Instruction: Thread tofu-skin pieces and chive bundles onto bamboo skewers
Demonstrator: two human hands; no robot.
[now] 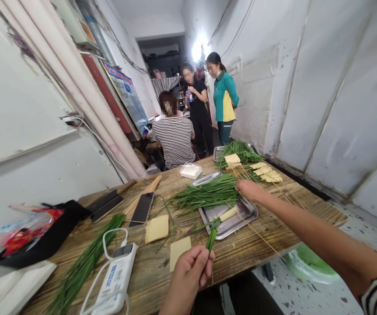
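My left hand [193,269], at the near table edge, pinches a short folded bundle of green chives [211,240] between thumb and fingers. My right hand [246,190] reaches to the right end of a chive pile [204,192] lying across a metal tray [249,211]; its fingertips are hidden from me. On the tray's near part lies a skewered roll of pale yellow tofu skin [228,214] around chives, its stick pointing toward me. Two square tofu skin sheets, one stack [157,228] and another [176,250], lie left of the tray, the second beside my left hand.
Finished skewers [269,173] and more chives [241,152] sit at the far right. Leftward are a phone [141,208], bamboo sticks [149,188], a power strip [116,278], loose chives [83,267] and a black box [40,238]. Three people are beyond the table.
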